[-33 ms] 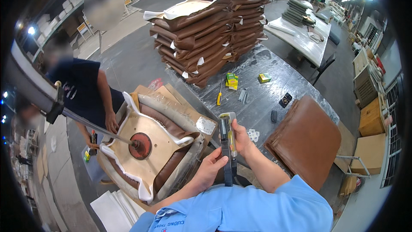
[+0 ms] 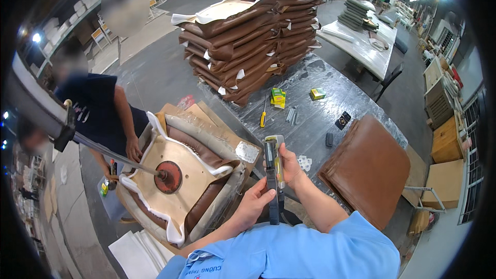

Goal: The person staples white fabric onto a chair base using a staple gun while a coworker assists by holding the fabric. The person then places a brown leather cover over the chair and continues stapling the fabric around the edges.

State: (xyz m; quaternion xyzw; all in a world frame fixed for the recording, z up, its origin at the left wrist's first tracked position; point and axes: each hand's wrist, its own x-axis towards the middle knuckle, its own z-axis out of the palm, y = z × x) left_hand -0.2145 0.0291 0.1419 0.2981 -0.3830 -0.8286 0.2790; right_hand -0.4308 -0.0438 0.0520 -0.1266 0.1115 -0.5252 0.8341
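Upright in front of my chest I hold a staple gun (image 2: 279, 165) with a long black magazine. My right hand (image 2: 291, 167) wraps round its body from the right. Fingers and thumb of my left hand (image 2: 255, 200) pinch the magazine lower down, from the left. To the left lies a seat pad (image 2: 188, 163), its plywood underside up and its brown cover folded partly over the edges with white lining. A red round press plate (image 2: 168, 185) on a metal rod bears down on the plywood.
A co-worker (image 2: 106, 103) stands at the left, one hand by the seat pad. Tall piles of brown seat covers (image 2: 227, 46) rise ahead. On the table (image 2: 310, 116) are a yellow screwdriver (image 2: 263, 120), staple strips (image 2: 292, 115) and small boxes (image 2: 278, 98). Brown sheets (image 2: 372, 168) lie right.
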